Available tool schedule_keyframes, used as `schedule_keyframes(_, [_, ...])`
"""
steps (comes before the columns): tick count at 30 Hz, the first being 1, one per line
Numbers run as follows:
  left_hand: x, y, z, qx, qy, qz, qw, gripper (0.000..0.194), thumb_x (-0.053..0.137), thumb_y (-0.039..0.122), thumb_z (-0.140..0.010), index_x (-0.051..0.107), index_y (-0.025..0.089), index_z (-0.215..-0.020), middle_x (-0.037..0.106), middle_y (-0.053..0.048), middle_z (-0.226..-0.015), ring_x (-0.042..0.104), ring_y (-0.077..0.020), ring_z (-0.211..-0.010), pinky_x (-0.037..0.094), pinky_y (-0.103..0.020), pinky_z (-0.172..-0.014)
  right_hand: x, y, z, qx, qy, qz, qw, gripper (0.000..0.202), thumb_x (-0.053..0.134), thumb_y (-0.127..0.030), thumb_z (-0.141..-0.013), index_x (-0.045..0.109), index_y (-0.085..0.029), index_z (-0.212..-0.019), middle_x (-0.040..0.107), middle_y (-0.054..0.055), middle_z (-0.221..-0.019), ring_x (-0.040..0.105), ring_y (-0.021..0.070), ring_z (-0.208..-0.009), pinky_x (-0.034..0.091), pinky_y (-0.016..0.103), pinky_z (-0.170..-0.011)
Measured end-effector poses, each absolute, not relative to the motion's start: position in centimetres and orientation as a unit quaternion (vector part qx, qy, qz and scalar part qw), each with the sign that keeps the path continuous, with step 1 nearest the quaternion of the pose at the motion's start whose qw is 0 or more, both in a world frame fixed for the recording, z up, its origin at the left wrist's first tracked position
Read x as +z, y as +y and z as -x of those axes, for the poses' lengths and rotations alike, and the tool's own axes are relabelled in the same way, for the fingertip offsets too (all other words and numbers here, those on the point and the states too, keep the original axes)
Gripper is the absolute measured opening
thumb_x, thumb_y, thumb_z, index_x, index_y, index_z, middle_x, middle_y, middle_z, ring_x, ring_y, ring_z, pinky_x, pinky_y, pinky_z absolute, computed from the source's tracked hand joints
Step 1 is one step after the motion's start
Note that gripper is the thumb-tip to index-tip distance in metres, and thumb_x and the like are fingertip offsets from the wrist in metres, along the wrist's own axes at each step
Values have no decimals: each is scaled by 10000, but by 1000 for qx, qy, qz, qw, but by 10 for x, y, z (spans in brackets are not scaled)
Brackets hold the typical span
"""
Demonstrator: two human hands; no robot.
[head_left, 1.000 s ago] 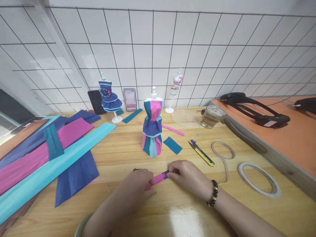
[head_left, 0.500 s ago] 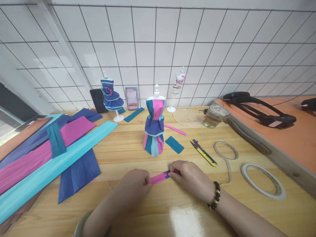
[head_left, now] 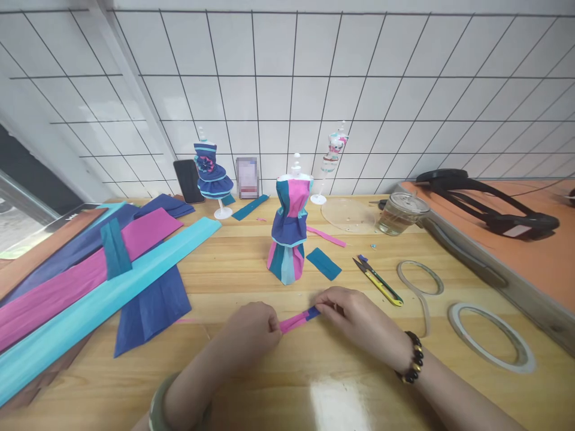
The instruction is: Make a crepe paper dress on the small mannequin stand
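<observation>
A narrow pink and dark blue crepe paper strip [head_left: 297,321] stretches between my two hands, just above the wooden table. My left hand [head_left: 251,329] pinches its pink end, and my right hand [head_left: 344,308], with a dark bead bracelet at the wrist, pinches the blue end. Behind them stands a small dress form [head_left: 291,227] in a teal, pink and blue paper dress. A teal paper rectangle [head_left: 324,263] lies to its right. Beyond my right hand rest yellow-handled thread snips [head_left: 378,282].
Long crepe paper sheets [head_left: 148,263] are piled at the left. Two rolls of tape, a smaller one [head_left: 420,278] and a larger one [head_left: 492,337], lie at the right. A lidded glass jar [head_left: 402,214] stands behind them. Two more dress forms [head_left: 214,173] and phones [head_left: 188,181] line the tiled wall.
My right hand has shifted slightly along the strip, so more of its blue end shows. Both hands still pinch it. The whole view has turned a little to the left.
</observation>
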State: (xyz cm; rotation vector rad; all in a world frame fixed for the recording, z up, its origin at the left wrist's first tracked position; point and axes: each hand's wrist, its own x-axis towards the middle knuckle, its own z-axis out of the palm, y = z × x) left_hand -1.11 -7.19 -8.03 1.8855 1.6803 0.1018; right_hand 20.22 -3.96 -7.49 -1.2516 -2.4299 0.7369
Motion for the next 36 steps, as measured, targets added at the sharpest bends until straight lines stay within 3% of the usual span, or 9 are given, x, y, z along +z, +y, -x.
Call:
schedule_keyframes(5, [-79, -72, 13, 42, 626, -712, 316, 124, 443, 209, -662, 517, 189, -565, 563, 7, -623, 498, -133, -611, 308, -236, -525, -72, -47, -198, 262, -889, 349, 137, 244, 412, -200, -916, 649, -233, -966, 663, 21, -879, 608, 134, -810, 432, 228, -730])
schedule_keyframes(12, [-80, -71, 14, 60, 614, -722, 314, 167, 457, 264, -690, 542, 192, -566, 583, 6, -616, 513, -136, -594, 314, -239, -520, -83, -58, -188, 126, -949, 282, 59, 242, 403, -232, -918, 618, -232, -1030, 623, 35, -823, 597, 151, -730, 406, 256, -647])
schedule_keyframes(20, [-84, -72, 17, 55, 611, -725, 312, 154, 449, 243, -678, 569, 196, -594, 611, 1, -655, 532, -142, -629, 328, -235, -527, -86, -57, -184, 90, -956, 278, 39, 224, 400, -237, -917, 612, -214, -983, 585, 30, -824, 553, 147, -717, 395, 258, -642])
schedule_keyframes(36, [-68, -67, 38, -12, 616, -695, 370, 131, 510, 252, -652, 622, 191, -623, 631, 2, -649, 545, -151, -630, 340, -236, -527, -86, -60, -180, 70, -959, 260, 87, 242, 401, -212, -916, 616, -180, -810, 540, 38, -785, 492, 151, -711, 366, 278, -638])
